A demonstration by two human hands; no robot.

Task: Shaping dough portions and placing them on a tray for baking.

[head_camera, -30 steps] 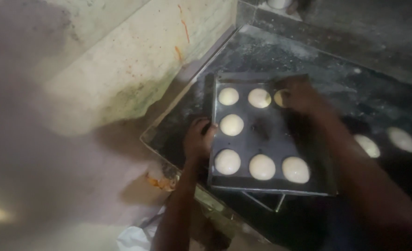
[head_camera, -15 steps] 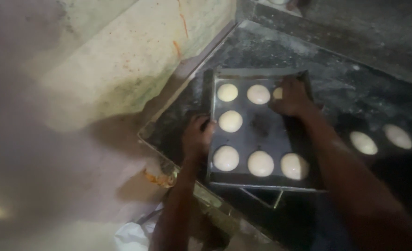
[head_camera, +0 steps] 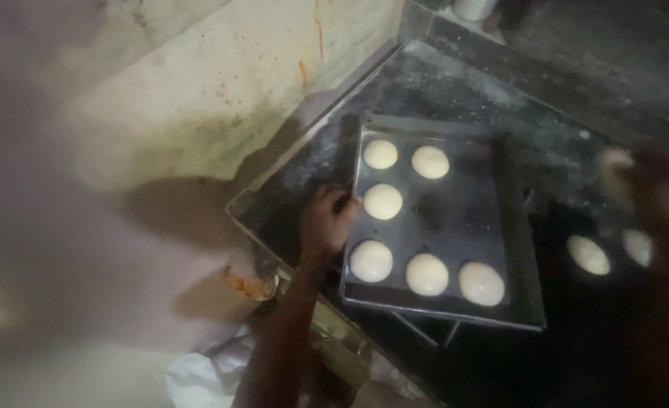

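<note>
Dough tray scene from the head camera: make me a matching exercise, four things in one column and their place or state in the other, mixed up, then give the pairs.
Things:
1. left hand
2. right hand
3. dough rounds on the tray
4. dark baking tray

Places or states:
A. six pale discs
B. blurred, raised at the right, holding a pale dough piece
C. gripping the tray's left edge
D. resting on a floury dark counter

Pairs: 1-C, 2-B, 3-A, 4-D

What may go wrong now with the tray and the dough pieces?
The tray is held only by the left hand at one edge, and its near side seems to overhang the dark counter, so it might tip. The right hand, blurred, seems to hold a dough piece that could drop.
</note>
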